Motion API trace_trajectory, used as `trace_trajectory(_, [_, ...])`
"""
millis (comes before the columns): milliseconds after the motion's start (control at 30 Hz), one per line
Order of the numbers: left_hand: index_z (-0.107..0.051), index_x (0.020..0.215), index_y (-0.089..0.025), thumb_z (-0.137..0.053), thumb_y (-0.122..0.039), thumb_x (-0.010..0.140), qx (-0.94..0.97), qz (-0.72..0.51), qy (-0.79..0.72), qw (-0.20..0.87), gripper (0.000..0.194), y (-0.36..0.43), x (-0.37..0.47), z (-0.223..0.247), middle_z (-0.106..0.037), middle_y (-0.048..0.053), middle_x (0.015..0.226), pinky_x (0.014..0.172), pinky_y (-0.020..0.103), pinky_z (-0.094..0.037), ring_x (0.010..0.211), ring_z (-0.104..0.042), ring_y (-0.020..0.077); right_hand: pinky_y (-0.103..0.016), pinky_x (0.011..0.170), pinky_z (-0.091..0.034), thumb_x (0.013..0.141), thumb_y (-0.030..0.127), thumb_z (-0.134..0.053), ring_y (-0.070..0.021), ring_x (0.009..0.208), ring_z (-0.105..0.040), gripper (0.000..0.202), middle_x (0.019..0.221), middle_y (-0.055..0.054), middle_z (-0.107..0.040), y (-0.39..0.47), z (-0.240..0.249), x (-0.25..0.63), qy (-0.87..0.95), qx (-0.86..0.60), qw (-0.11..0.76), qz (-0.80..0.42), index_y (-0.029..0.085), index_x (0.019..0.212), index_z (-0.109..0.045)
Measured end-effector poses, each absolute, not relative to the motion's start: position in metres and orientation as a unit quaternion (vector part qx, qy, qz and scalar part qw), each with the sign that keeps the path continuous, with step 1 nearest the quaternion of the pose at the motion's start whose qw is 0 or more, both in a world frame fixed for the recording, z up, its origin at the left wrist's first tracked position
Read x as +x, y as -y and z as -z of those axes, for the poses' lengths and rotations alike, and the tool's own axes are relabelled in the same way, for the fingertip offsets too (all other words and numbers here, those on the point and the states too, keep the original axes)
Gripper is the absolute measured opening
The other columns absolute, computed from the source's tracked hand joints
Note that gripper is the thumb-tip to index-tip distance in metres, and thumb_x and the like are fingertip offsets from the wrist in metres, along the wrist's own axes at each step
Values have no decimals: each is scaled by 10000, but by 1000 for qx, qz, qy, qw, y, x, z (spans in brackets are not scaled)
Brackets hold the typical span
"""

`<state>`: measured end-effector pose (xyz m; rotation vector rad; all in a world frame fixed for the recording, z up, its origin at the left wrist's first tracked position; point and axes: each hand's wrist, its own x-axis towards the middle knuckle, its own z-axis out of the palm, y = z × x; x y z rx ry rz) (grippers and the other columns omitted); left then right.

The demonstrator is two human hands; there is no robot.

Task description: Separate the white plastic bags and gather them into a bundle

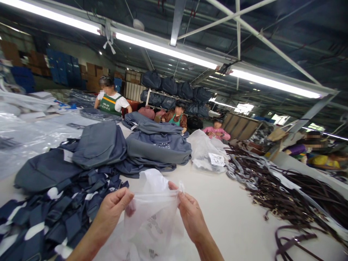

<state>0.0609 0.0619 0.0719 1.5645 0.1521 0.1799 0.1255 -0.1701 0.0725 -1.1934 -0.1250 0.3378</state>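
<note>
A translucent plastic bag (154, 214) with dark printing hangs between my two hands over the pale table (228, 214). My left hand (115, 204) pinches the bag near its top left, thumb against fingers. On the other side, my right hand (190, 210) grips the top right corner, where the plastic is bunched. The band along the bag's upper edge is stretched straight between them. Whether anything lies inside the bag I cannot tell. Left of my hands is a heap of navy straps (62, 206) with white wrappings.
Grey-blue fabric bags (99, 145) are piled beyond the straps. A clear sack (206, 150) with a paper label stands at the back. Dark brown leather straps (288, 197) with metal buckles cover the right side. Several co-workers (111, 99) are across the table.
</note>
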Motion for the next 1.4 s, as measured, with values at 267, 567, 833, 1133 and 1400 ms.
trace_trajectory(267, [-698,730,-182,-656,-693,750,674,-67,-65,733,514,-68,56,-61,-610,-1,681,617,209,-410,658,-519,140,-318,940,-434,795,511,-724,-218,1040,-592,317,1069,-40,-710,173,-69,136,120,-686,715,-54,230,931,-780])
trace_trajectory(567, [-642,1258,-242,-703,-453,791,713,14,49,699,516,-33,54,-59,-673,70,1253,1013,362,-440,1114,-602,274,-260,622,-440,778,355,-729,-133,630,-557,209,675,20,-586,134,-90,119,215,-692,683,-91,190,655,-694])
trace_trajectory(833, [-733,765,-241,-584,-362,846,803,-173,33,570,209,-44,52,-82,-725,78,885,829,341,-464,870,-622,266,-451,1082,-390,649,460,-846,-298,1301,-499,829,1408,-91,-554,124,-46,94,286,-602,699,-261,302,1388,-504])
trace_trajectory(1133, [-694,692,-167,-606,-608,820,642,-94,-107,753,467,-64,45,-99,-708,62,732,647,263,-471,683,-618,192,-810,1000,-191,375,386,-939,-486,1137,-567,770,1152,-190,-710,140,5,111,287,-893,220,-267,213,1096,-732])
trace_trajectory(1400, [-558,669,-164,-748,-492,769,501,-104,-24,859,392,-60,78,-135,-531,-41,485,479,185,-390,439,-465,81,-305,752,-418,763,505,-685,-214,774,-564,297,798,1,-668,99,-24,92,321,-770,510,-210,216,832,-701])
